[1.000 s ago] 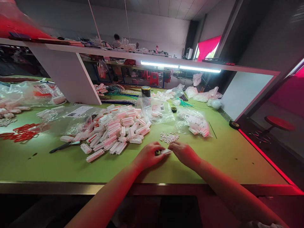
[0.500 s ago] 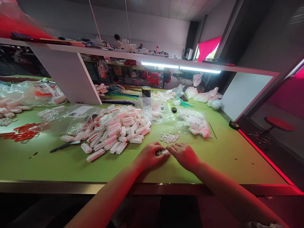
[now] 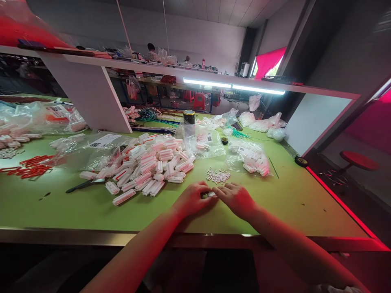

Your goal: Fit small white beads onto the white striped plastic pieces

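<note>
we see a pale wall (image 3: 210,38), a pink curtain (image 3: 266,64) partly covering a window (image 3: 275,69), lit tubes (image 3: 207,82) and a red stool (image 3: 359,160).

A small, pale, oblong plastic piece (image 3: 211,195), probably a connector housing, is gripped in the left hand (image 3: 194,197), the right hand's (image 3: 236,199) fingertips at its near-right end; fingers partly hide it, obscuring its full length.

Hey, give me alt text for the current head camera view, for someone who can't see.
A person's left hand holds a small white plastic housing at a green worktable, with the right hand at its right end. Just beyond lie tiny white pieces; to the left is a heap of white plastic housings, and labelled clear plastic bags lie farther back.
</note>
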The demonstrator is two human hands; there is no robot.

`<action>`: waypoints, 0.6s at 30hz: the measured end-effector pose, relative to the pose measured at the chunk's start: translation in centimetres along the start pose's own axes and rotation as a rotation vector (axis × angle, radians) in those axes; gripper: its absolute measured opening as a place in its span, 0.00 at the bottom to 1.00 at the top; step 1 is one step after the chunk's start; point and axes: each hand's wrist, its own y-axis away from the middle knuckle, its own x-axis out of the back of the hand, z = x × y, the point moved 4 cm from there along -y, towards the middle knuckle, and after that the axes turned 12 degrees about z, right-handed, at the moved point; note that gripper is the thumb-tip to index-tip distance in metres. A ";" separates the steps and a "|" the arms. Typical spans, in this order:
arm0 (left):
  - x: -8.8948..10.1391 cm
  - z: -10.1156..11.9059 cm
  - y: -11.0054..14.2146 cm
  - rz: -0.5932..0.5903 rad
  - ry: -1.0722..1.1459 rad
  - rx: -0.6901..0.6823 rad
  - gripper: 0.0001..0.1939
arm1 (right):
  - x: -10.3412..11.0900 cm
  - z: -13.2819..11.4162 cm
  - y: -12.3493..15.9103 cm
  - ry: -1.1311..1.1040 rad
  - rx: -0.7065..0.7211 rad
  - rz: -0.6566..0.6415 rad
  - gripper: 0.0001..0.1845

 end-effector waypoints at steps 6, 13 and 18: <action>0.0 0.3 0.0 -0.001 0.023 -0.023 0.10 | -0.1 -0.6 0.1 0.072 0.042 -0.013 0.16; 0.0 -0.2 0.1 -0.029 0.057 -0.007 0.13 | -1.6 -2.6 1.4 0.116 -0.005 -0.011 0.25; 0.0 -0.4 0.1 -0.032 0.049 0.029 0.15 | -2.0 -1.5 1.6 -0.071 -0.182 0.010 0.22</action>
